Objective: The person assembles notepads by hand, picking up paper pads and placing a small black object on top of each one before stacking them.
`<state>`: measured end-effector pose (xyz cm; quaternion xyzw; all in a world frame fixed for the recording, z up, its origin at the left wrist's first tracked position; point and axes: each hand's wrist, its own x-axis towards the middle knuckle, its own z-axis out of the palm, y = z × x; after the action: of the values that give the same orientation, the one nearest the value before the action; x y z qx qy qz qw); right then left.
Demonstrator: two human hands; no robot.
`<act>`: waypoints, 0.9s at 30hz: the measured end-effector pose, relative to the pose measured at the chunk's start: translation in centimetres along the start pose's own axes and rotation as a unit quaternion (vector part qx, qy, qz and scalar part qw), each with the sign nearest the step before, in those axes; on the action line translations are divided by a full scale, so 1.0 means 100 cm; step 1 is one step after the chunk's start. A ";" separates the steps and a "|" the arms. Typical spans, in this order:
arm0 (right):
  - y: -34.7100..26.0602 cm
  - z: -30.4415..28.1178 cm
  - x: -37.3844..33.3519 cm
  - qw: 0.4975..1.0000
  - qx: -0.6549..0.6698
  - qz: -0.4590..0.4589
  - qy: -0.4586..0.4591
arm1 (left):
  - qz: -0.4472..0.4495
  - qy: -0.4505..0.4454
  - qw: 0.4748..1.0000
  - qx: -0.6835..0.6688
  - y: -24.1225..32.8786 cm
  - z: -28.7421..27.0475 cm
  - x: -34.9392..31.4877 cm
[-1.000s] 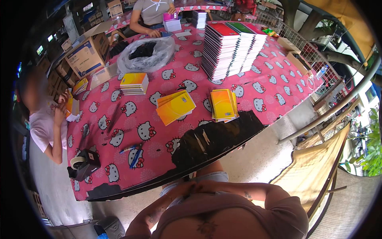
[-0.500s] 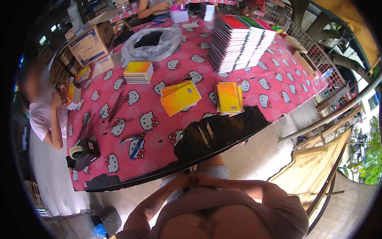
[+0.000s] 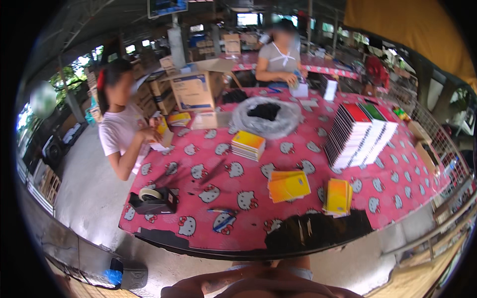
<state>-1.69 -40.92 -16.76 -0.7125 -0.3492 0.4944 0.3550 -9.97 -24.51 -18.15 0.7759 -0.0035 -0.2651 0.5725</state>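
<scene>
Low at the bottom edge, my left forearm (image 3: 214, 285) comes in over my lap. My hands (image 3: 258, 273) rest together there, below the table's near edge; their fingers are too dark and covered to make out. Neither hand touches the table. Nearest to them on the tabletop are blue-handled pliers (image 3: 222, 219), a fanned stack of yellow-orange notebooks or covers (image 3: 289, 186), and a stack of spiral-bound yellow notebooks (image 3: 338, 196). Another yellow notebook stack (image 3: 247, 145) lies farther back. A black tape dispenser (image 3: 154, 200) stands at the left corner.
Tall stacks of spiral notebooks (image 3: 358, 134) stand at the right. A clear plastic bag (image 3: 267, 117) with black contents lies mid-table. One person (image 3: 124, 134) at the left handles yellow notebooks; another person (image 3: 279, 64) works at the back. An open cardboard box (image 3: 195, 92) stands behind.
My view has tilted up and turned left, so the table sits lower and farther right and both other people show more fully. My hands stay together at my lap, now mostly out of sight.
</scene>
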 end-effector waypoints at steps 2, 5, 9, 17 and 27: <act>-0.003 -0.001 0.008 1.000 0.019 0.003 -0.010 | -0.016 0.006 1.000 -0.004 0.000 -0.005 0.000; -0.006 -0.007 0.019 0.999 0.031 -0.003 -0.023 | -0.030 0.017 0.999 -0.007 -0.001 -0.010 0.001; 0.000 -0.007 0.016 0.998 0.052 -0.010 -0.023 | -0.040 0.015 0.999 -0.008 -0.004 -0.007 0.000; 0.008 -0.003 0.012 0.996 0.088 -0.019 -0.027 | -0.057 0.012 0.998 -0.005 -0.006 0.004 0.000; 0.025 0.008 -0.004 0.984 0.169 -0.048 -0.041 | -0.112 -0.004 0.994 0.009 -0.013 0.020 -0.009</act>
<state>-2.15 -42.45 -18.93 -0.6036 -0.3088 0.5576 0.4789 -11.96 -25.60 -19.38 0.7756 0.0788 -0.3310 0.5317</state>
